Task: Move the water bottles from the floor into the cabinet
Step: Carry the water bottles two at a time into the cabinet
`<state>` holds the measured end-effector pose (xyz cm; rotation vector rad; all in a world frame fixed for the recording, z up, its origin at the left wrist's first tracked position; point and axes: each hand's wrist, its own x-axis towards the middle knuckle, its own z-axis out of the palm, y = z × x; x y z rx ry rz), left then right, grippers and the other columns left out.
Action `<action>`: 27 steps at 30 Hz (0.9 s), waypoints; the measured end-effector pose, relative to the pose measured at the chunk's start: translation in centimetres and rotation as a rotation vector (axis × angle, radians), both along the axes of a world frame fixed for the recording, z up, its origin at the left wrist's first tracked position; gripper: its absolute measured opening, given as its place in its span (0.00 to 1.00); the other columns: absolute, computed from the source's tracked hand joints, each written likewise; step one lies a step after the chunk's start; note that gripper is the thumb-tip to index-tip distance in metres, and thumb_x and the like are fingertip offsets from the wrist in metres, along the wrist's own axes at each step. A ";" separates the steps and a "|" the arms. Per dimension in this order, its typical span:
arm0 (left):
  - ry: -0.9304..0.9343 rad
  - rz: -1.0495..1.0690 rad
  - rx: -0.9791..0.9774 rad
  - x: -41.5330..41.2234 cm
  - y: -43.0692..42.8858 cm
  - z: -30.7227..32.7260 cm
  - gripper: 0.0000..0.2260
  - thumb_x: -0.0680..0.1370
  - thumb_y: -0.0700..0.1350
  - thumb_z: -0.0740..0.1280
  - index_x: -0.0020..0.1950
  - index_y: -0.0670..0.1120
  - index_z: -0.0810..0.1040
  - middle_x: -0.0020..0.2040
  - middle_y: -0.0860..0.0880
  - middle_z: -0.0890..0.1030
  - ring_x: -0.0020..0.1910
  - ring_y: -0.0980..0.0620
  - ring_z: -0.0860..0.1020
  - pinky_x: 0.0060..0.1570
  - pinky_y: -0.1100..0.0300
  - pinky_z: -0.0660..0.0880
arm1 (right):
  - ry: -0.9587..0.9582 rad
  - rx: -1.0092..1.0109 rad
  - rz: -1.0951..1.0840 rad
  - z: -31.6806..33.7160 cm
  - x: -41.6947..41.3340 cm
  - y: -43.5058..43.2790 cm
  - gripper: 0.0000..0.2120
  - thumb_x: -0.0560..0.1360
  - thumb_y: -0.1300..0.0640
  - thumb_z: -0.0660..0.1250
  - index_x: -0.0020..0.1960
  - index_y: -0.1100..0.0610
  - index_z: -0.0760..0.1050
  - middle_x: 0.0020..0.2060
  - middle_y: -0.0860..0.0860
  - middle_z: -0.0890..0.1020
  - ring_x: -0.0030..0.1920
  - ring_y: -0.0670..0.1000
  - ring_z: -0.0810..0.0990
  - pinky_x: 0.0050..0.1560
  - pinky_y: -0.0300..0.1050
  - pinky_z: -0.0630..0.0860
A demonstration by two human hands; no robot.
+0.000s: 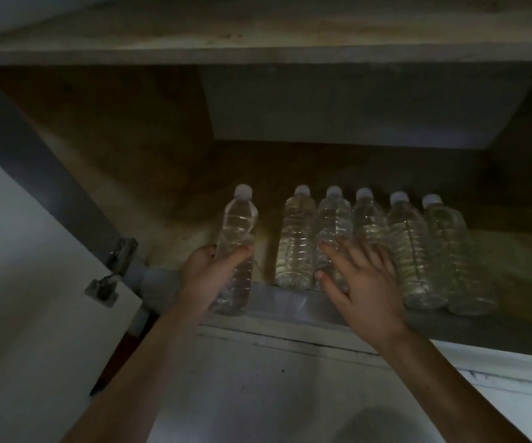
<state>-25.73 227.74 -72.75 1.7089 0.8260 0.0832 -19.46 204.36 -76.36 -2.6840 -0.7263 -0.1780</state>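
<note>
The bottle [238, 225] was gripped mid-body by the left hand [205, 276]; the right hand [368, 282] was held spread, empty. It was judged full, weighty and smooth.

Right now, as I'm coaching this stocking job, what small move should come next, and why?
Probably set the held water bottle down on the cabinet floor, just left of the row of five bottles. The left hand grips it upright over the front edge, a gap stands open there, and the open right hand touches the row.
</note>
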 end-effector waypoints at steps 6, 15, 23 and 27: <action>0.022 -0.039 0.094 1.6 -0.3 -1.5 0.15 0.70 0.58 0.75 0.42 0.47 0.83 0.35 0.51 0.83 0.36 0.52 0.81 0.33 0.62 0.71 | -0.054 -0.020 -0.023 -0.4 -0.1 0.3 0.26 0.78 0.39 0.52 0.69 0.48 0.73 0.67 0.53 0.75 0.66 0.59 0.73 0.71 0.61 0.62; 0.032 -0.169 0.304 2.0 -0.2 -2.4 0.24 0.71 0.68 0.67 0.53 0.51 0.84 0.48 0.47 0.79 0.49 0.49 0.76 0.50 0.58 0.74 | -0.108 -0.066 -0.012 -0.6 -0.1 0.4 0.26 0.77 0.40 0.53 0.69 0.50 0.74 0.68 0.55 0.75 0.66 0.59 0.73 0.71 0.62 0.62; -0.211 -0.199 0.014 -1.2 1.7 -3.2 0.18 0.70 0.39 0.77 0.58 0.52 0.81 0.52 0.51 0.85 0.52 0.53 0.83 0.52 0.60 0.80 | -0.129 -0.040 0.001 -0.7 0.0 0.2 0.26 0.77 0.41 0.54 0.69 0.50 0.74 0.67 0.55 0.76 0.65 0.59 0.73 0.71 0.61 0.60; -0.255 -0.239 -0.063 -2.1 1.3 -4.0 0.19 0.73 0.37 0.74 0.60 0.53 0.80 0.55 0.55 0.85 0.57 0.54 0.82 0.56 0.58 0.78 | -0.119 -0.033 0.010 -0.6 0.0 0.2 0.25 0.77 0.41 0.54 0.69 0.50 0.74 0.67 0.55 0.76 0.65 0.59 0.74 0.71 0.63 0.62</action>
